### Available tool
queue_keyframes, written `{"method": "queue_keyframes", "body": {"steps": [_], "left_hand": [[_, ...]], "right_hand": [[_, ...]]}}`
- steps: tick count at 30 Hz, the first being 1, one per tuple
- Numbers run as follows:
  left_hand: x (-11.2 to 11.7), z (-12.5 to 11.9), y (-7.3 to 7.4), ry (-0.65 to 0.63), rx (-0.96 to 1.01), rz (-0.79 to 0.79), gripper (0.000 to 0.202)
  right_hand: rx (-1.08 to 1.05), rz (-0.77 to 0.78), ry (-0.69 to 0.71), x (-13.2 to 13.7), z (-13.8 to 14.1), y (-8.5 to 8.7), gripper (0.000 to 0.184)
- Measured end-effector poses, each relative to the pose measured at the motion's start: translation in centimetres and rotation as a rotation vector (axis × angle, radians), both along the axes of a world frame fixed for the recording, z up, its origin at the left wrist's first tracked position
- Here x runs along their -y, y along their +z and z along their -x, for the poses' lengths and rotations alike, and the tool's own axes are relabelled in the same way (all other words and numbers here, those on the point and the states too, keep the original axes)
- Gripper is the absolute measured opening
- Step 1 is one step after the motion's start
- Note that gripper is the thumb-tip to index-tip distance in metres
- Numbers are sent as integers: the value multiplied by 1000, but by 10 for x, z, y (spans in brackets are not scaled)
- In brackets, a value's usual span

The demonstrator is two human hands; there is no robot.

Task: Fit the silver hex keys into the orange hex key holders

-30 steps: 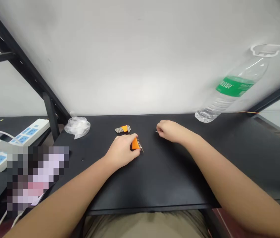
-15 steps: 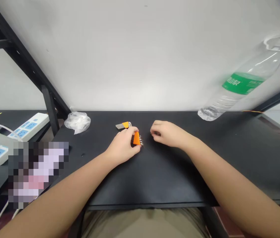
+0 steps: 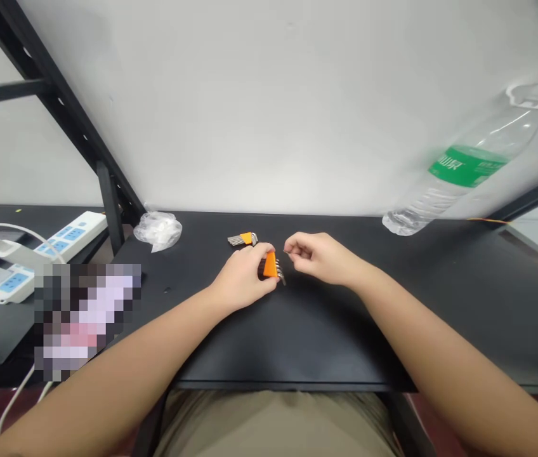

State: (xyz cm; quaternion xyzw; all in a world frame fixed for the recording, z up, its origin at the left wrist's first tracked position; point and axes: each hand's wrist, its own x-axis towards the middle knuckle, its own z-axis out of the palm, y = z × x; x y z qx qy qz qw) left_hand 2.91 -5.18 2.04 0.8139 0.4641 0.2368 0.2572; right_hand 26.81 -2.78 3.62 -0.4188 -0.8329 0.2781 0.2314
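Note:
My left hand (image 3: 244, 277) is closed around an orange hex key holder (image 3: 270, 264) low over the black table. Bent metal ends of several hex keys stick out of its right side; the rest lies behind my fingers. Just right of it, my right hand (image 3: 315, 257) is closed, thumb and fingers pinched together. Something tiny may show at its fingertips, too small to make out. Beyond my left hand lies a second hex key set (image 3: 243, 239), also with an orange holder, its straight keys pointing left.
A crumpled clear plastic bag (image 3: 158, 231) lies at the back left. A large clear bottle with a green label (image 3: 467, 166) stands at the back right against the white wall. On the left are a black metal frame (image 3: 110, 202), a white power strip (image 3: 75, 236) and cables.
My right hand has come closer to the holder in my left hand, and the gap between them is narrower. The whole view has shifted slightly.

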Motion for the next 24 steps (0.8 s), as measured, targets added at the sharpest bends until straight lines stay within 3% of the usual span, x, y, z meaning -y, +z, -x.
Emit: {"method": "queue_keyframes", "body": {"steps": [11,17,24], "left_hand": [[0,-1,2,15,-7,8,39],[0,-1,1,16,-11,-6,43],[2,-1,3,2,-14,0,42]], "right_hand": [[-37,-102,111,-1,3,-3,18],[-22,-199,67,0,2,0,21],[-51,-126,92,0,2,-1,21]]}}
